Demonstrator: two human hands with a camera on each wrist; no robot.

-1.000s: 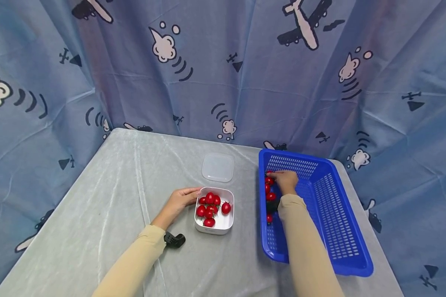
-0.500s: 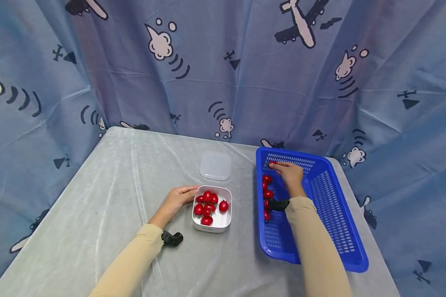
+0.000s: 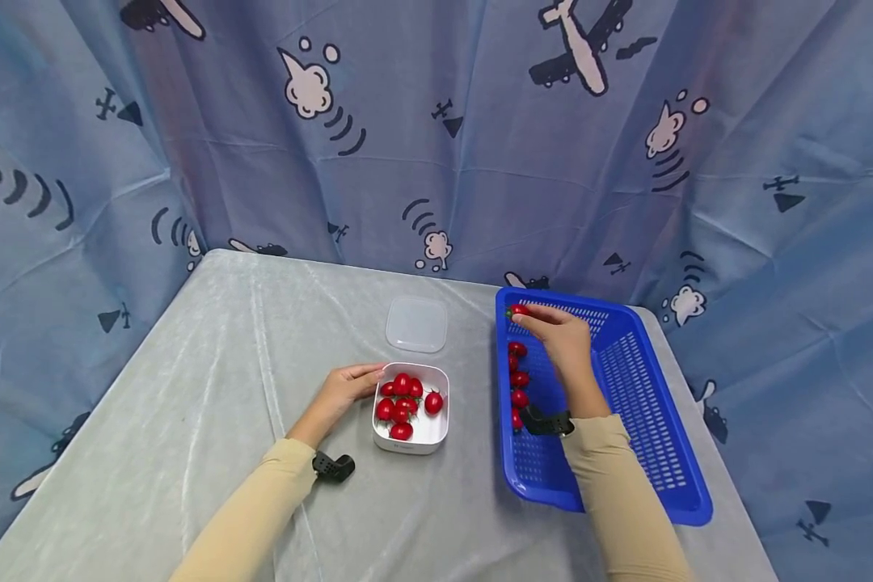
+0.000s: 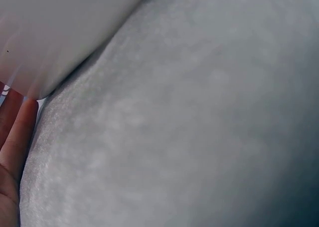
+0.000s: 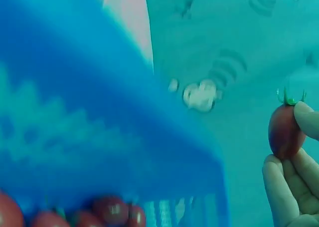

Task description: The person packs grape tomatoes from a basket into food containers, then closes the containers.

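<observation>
My right hand pinches a cherry tomato with a green stem between thumb and fingertips, over the far left corner of the blue basket. Several more cherry tomatoes lie in a row along the basket's left wall. On the table, a white square container holds several cherry tomatoes. My left hand rests against the container's left side, fingers extended. In the left wrist view its fingers touch the container's wall.
A translucent square lid lies flat on the grey tablecloth behind the container. A blue curtain with airplane prints hangs behind the table. Each wrist wears a black strap.
My right hand has lifted a cherry tomato from the row at the basket's left wall and raised it toward the far left corner. The left hand stays at the container.
</observation>
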